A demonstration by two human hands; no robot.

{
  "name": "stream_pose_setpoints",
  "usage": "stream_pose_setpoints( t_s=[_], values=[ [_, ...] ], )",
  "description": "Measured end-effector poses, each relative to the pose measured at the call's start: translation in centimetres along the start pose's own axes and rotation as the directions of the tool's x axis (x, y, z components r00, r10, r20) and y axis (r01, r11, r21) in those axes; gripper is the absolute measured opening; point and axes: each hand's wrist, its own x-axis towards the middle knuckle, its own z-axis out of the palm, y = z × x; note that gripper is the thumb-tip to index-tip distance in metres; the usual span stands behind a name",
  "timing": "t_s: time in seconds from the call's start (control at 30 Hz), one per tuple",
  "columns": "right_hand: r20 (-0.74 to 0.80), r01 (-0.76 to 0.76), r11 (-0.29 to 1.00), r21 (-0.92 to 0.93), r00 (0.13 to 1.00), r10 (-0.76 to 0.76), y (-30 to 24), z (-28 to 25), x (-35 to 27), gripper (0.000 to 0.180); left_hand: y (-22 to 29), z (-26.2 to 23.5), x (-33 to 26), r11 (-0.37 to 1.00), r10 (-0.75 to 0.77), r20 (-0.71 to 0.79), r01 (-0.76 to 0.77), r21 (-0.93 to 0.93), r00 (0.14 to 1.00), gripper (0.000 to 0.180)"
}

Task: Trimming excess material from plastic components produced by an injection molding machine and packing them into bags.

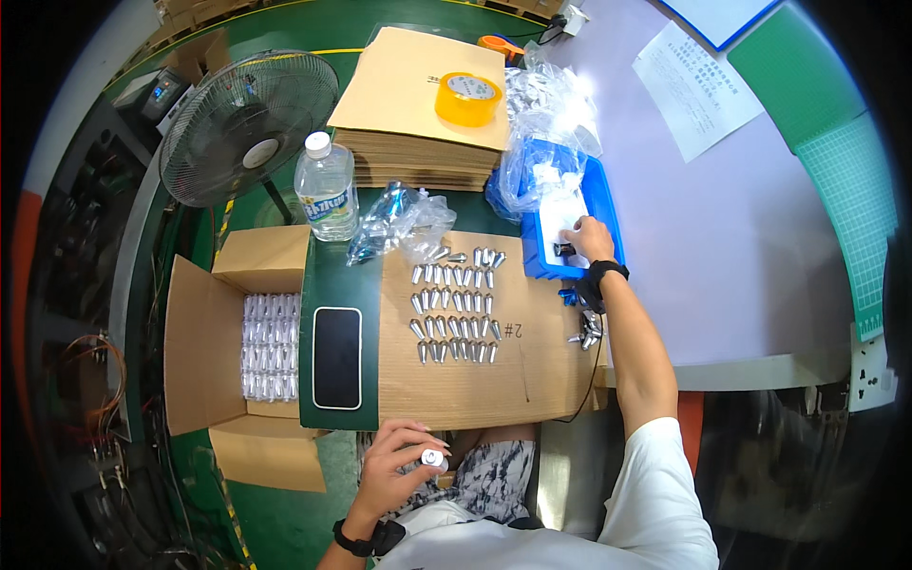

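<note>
Your left hand [399, 461] curls closed around a small silver part [433, 459] at your lap, its end showing between fingertips. Rows of silver parts [454, 304] lie on cardboard [456, 380]. Your right hand [584, 237] reaches into the blue tray [608, 214], fingers pinching a small dark piece [564, 249].

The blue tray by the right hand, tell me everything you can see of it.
The blue tray is a shallow, rectangular bin that looks like plastic, lying flat on the pale table just past the cardboard sheet. A crumpled clear bag of small silvery parts spills over its far end, hiding that part. The right hand reaches into its near end, fingers on a small dark piece.
</note>
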Motion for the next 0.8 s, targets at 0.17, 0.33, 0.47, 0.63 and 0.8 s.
stream_pose_setpoints(
  t_s=[0.17,0.33,0.47,0.63,0.8],
  values=[
    [-0.039,0.044,0.994,0.103,0.998,-0.040,0.5,1.4,1.0,0.027,-0.6,-0.2,-0.5,0.999,-0.036,-0.020,0.036,0.011,0.999,0.023],
    [-0.090,0.019,0.995,0.098,0.996,-0.010,-0.7,0.5,0.0,0.027,0.2,-0.1,-0.5,0.998,-0.066,-0.036,0.066,-0.002,0.997,0.022],
    [-0.117,-0.005,0.998,0.065,0.993,0.013,-0.1,-0.7,-0.5,0.027,1.0,0.4,-0.1,0.999,-0.039,-0.031,0.038,-0.020,0.999,0.021],
    [-0.340,0.006,0.983,0.186,0.939,0.059,1.0,-2.7,-1.9,0.027,1.9,0.7,-1.1,0.999,-0.013,-0.045,0.012,-0.032,0.999,0.020],
    [-0.296,0.287,0.265,0.920,0.955,-0.007,0.9,-4.2,-8.7,0.028,2.0,1.7,-2.1,0.977,-0.066,-0.018,0.061,-0.203,0.998,0.019]
  ],
)
